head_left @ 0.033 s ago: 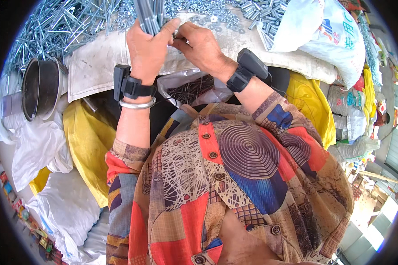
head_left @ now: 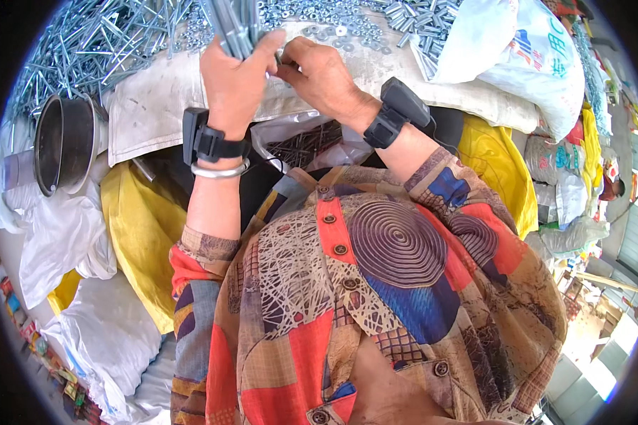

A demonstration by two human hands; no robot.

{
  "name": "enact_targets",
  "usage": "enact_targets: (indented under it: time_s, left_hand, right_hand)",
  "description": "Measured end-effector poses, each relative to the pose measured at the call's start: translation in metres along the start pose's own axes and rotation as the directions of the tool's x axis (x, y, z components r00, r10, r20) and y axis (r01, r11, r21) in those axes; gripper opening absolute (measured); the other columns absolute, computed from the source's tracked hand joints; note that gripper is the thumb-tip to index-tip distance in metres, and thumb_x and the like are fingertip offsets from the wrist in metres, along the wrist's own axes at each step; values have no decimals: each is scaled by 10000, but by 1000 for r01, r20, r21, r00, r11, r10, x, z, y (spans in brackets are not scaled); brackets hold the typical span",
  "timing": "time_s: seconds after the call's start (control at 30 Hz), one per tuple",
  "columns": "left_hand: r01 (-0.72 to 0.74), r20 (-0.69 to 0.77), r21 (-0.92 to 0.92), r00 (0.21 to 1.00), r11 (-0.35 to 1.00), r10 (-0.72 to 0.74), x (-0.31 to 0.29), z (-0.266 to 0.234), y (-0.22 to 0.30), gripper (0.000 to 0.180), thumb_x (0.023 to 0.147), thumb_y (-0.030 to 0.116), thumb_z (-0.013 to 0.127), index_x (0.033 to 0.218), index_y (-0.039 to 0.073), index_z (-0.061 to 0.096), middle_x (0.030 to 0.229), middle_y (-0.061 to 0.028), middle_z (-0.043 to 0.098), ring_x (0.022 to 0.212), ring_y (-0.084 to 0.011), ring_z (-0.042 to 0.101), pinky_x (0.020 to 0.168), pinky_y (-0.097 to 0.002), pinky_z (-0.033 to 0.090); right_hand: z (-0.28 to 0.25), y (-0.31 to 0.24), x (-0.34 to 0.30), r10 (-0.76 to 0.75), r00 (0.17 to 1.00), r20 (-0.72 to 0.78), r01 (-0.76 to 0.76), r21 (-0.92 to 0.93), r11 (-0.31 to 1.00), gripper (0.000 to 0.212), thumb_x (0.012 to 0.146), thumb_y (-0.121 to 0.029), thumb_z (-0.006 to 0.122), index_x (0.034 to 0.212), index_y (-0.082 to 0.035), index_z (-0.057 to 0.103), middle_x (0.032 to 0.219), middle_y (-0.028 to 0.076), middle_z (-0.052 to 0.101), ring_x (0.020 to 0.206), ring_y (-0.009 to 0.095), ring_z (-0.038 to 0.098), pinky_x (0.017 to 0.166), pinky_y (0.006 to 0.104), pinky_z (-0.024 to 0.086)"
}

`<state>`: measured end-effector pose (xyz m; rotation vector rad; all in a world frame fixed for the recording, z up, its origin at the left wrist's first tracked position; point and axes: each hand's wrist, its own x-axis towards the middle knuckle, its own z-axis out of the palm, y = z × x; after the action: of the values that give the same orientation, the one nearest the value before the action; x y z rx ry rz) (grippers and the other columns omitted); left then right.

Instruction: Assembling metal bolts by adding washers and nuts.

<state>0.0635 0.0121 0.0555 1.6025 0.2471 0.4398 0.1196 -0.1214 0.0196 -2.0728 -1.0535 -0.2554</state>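
My left hand [head_left: 235, 81] is wrapped round an upright bundle of long silvery metal bolts [head_left: 232, 27], whose upper ends fan out past the top edge of the view. Close against its thumb, my right hand [head_left: 319, 74] is closed in a pinch. Whatever sits between those fingertips is too small and hidden to name. Beyond both hands, small nuts and washers [head_left: 319, 14] lie scattered on a pale cloth [head_left: 156, 99]. Many loose long bolts [head_left: 99, 42] are heaped at the far left, and short metal tubes [head_left: 422, 25] are piled at the far right.
At the left stands a dark round metal pot [head_left: 65, 145], tipped on its side. A filled white sack [head_left: 524, 64] rests at the far right. Below the cloth, an open plastic bag [head_left: 308, 145] holds dark rods. Yellow sacks [head_left: 142, 234] hang on either side of me.
My left hand has shifted slightly to the left, and the bundle of bolts leans a little further left. The right hand stays almost in place.
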Motion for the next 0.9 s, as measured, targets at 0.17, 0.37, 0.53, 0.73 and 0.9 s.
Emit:
enact_targets:
  time_s: [0.17,0.37,0.53,0.73,0.9]
  left_hand:
    - [55,-49,-366,996,929,-78,-8,-7,-2,183,848,166,662,841,2,581,689,-55,598,538,-112,515,521,-265,433]
    - [232,59,-423,972,876,-229,-23,-14,-17,129,889,168,612,878,49,563,646,-21,537,538,-114,504,520,-278,443]
    - [400,183,-337,916,852,-357,-43,-8,-31,165,872,200,640,850,54,568,638,-14,534,503,-113,503,472,-262,423]
    - [531,289,-241,838,812,-462,-58,1,-43,217,853,233,666,821,38,576,650,-32,552,486,-116,514,429,-258,420]
    - [598,286,-196,793,777,-538,-63,1,-46,189,832,170,658,883,-1,596,691,-59,591,502,-117,530,420,-256,419]
  right_hand:
    - [-16,-12,-17,84,978,192,-100,71,992,262,779,-230,656,740,5,546,755,185,556,711,380,569,624,429,454]
    - [-42,-14,-41,22,941,337,-84,171,982,210,826,-195,643,881,2,595,786,136,570,749,292,578,666,362,458]
    - [-75,69,-31,-21,988,152,46,-159,986,157,830,-118,600,946,-17,632,834,126,592,805,280,580,724,343,476]
    - [-112,125,-26,63,987,146,62,-716,695,175,761,-17,515,887,-32,636,896,148,581,887,312,570,765,421,442]
    - [-113,129,-24,61,977,206,99,-684,723,142,758,11,510,858,5,611,890,182,550,868,353,560,767,439,451]
